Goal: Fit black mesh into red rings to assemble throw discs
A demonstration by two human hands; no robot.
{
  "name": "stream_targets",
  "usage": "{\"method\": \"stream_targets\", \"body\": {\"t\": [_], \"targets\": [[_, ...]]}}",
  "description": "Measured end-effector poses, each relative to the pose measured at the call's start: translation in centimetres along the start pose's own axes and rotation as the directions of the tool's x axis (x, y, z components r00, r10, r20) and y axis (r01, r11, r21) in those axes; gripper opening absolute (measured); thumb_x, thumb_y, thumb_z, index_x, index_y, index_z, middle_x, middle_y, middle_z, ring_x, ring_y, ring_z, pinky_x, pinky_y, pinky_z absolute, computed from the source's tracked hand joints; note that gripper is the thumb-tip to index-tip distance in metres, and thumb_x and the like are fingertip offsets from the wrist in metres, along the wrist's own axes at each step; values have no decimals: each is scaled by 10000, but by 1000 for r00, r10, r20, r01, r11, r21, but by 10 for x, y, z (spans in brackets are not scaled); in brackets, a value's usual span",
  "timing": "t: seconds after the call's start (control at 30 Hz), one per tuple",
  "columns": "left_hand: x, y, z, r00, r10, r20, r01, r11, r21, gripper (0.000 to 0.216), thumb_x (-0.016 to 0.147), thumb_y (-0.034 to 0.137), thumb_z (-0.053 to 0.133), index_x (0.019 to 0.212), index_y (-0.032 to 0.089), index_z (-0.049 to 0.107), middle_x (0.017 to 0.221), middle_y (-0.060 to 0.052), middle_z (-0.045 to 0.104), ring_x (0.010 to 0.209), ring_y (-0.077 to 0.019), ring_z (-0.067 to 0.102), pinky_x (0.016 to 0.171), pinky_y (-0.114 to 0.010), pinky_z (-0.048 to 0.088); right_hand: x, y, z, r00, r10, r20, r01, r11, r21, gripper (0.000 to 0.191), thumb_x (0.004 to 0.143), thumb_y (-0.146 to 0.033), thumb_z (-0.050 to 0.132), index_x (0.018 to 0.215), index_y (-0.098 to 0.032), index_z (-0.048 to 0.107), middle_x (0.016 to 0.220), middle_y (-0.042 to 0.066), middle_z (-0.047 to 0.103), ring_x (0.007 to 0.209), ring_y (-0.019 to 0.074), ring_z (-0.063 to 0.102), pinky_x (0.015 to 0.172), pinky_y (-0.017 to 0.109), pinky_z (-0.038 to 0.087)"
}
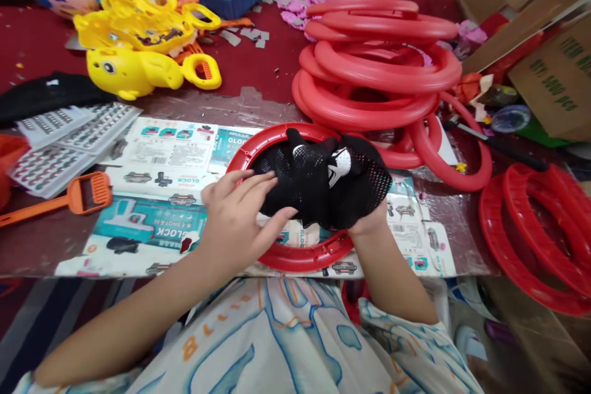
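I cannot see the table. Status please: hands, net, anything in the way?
Left hand open, flat on net. Right hand hidden inside net. Net over red ring. Ring stack close behind.

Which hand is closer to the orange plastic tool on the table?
Left. The left hand touches the black mesh, to the right of the orange tool; the right hand is farther right, inside the mesh.

The net (323, 188) lies on the ring (295, 257), ring stack (378, 77) behind.
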State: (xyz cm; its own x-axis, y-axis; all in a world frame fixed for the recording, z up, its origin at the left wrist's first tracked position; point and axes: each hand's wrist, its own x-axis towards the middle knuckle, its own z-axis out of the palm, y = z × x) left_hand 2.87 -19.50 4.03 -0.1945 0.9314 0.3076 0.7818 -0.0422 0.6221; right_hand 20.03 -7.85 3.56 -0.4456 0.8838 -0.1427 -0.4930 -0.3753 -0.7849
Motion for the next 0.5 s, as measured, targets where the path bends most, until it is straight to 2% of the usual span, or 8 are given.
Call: {"method": "stream_targets", "body": {"t": [0.07,0.13,0.2,0.3,0.4,0.43,0.5], "targets": [[15,9,3,999,23,31,-19,992,-129,386,863,477,681,1050,140,683,1024,-119,740,982,-272,649,904,-411,477,-8,7,0,996,79,-40,-79,997,1,300,771,-491,715,1021,-325,719,1078,-51,745,1135,192,653,1148,387,447],[28,15,5,998,-27,53,38,973,-230,230,874,396,687,895,168,664,845,-41,703,803,-180,626,755,-306,476,-12,9,1,987,151,-49,-152,988,-16,356,733,-493,742,1034,-304,715,1064,-30,749,1096,204,671,1143,416,448],[35,15,4,996,-67,55,80,952,-295,139,877,281,675,781,193,626,754,10,652,723,-130,583,692,-264,447,-12,8,3,981,189,-46,-190,982,-21,347,772,-521,694,1025,-285,723,1053,-9,755,1074,217,683,1105,451,482],[38,0,-5,987,-162,23,156,889,-431,133,860,231,687,756,213,606,722,40,601,687,-105,536,665,-249,429,-5,0,1,986,154,-63,-153,988,8,268,818,-512,635,942,-298,738,1016,-21,764,1036,215,693,1025,455,542],[42,-30,-29,931,-348,-111,214,766,-606,135,844,301,728,791,238,621,713,36,577,656,-113,522,624,-262,437,1,-9,-7,990,59,-130,-56,998,23,146,787,-448,670,854,-332,729,973,-57,763,1035,198,684,1003,422,555],[44,-41,-39,903,-381,-198,183,758,-626,155,841,355,736,802,248,631,713,29,572,650,-122,536,618,-276,454,2,-12,-11,987,18,-157,-17,1000,9,137,774,-447,680,839,-337,729,967,-56,762,1056,203,677,1004,422,553],[42,-62,-60,926,-343,-161,204,809,-551,248,838,496,721,940,274,674,789,-5,626,750,-178,614,654,-325,513,4,-17,-18,979,-75,-188,68,997,-40,166,761,-481,686,830,-338,735,968,-40,763,1131,218,652,1035,428,533]]}}
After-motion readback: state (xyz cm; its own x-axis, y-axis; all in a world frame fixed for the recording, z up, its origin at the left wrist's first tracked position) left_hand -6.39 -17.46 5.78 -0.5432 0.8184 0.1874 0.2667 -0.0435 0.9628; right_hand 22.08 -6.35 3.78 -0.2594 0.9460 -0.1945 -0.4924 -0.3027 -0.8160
